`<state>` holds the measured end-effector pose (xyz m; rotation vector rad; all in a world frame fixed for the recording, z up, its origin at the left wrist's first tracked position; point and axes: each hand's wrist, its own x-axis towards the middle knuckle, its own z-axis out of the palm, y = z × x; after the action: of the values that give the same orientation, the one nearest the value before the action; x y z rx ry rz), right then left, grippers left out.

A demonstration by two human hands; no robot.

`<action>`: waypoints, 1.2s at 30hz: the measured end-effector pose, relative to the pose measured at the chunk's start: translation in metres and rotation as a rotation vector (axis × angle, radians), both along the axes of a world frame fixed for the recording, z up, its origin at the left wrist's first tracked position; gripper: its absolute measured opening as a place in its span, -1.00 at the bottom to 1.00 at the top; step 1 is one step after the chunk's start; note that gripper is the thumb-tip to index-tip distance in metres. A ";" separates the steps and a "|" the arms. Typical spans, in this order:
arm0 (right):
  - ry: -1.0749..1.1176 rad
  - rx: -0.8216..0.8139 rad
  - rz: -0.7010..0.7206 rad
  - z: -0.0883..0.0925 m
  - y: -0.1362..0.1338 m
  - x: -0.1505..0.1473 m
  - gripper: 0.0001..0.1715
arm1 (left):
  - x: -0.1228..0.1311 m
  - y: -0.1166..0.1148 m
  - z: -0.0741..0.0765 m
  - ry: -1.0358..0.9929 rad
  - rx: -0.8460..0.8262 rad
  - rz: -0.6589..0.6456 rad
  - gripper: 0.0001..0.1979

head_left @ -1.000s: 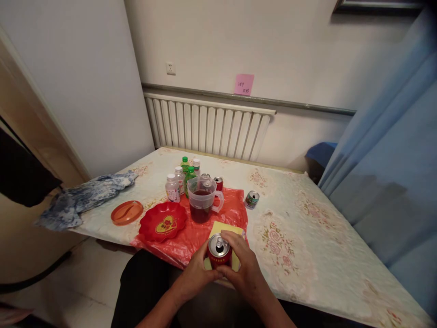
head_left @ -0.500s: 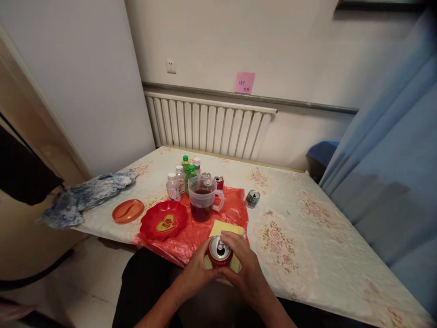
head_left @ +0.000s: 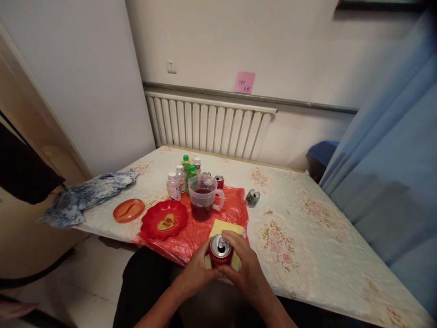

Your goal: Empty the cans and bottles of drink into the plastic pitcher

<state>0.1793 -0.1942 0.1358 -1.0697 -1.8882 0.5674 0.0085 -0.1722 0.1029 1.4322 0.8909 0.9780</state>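
Opened red drinks can held in both hands at near edge of bench

The left hand (head_left: 195, 269) and right hand (head_left: 247, 266) closed around the opened red drinks can (head_left: 221, 248) from opposite sides; each grip was curved against its wall, thumbs meeting or nearly so on the near side. The can stood upright, pull tab and dark mouth facing up. Behind it lay a yellow sheet (head_left: 225, 227); whether the can rested on it could not be told. A translucent jug (head_left: 201, 196), part-filled with dark liquid, stood farther off on red plastic sheeting (head_left: 235, 205). Left of the jug: a red scalloped plate (head_left: 148, 223), then an orange lid (head_left: 129, 211). White-capped bottles (head_left: 174, 187) and green-capped bottles (head_left: 191, 180) clustered far left of the jug. A green-and-silver can (head_left: 252, 198) stood to the right on the flower-patterned bench (head_left: 283, 191).
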 end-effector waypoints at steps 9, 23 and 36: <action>0.016 -0.016 -0.014 -0.001 0.001 -0.001 -0.26 | 0.000 0.001 -0.004 -0.045 -0.015 -0.030 -0.24; 0.109 -0.110 -0.073 -0.008 0.007 -0.005 -0.27 | -0.004 0.005 -0.013 -0.026 -0.042 -0.018 -0.25; 0.390 -0.316 -0.489 -0.092 0.057 0.003 -0.51 | -0.054 0.054 -0.024 0.033 -0.021 0.512 -0.23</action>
<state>0.1824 -0.1374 0.0436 -1.4468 -1.1671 0.7354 -0.0456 -0.1184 0.0788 1.2265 1.3250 1.3172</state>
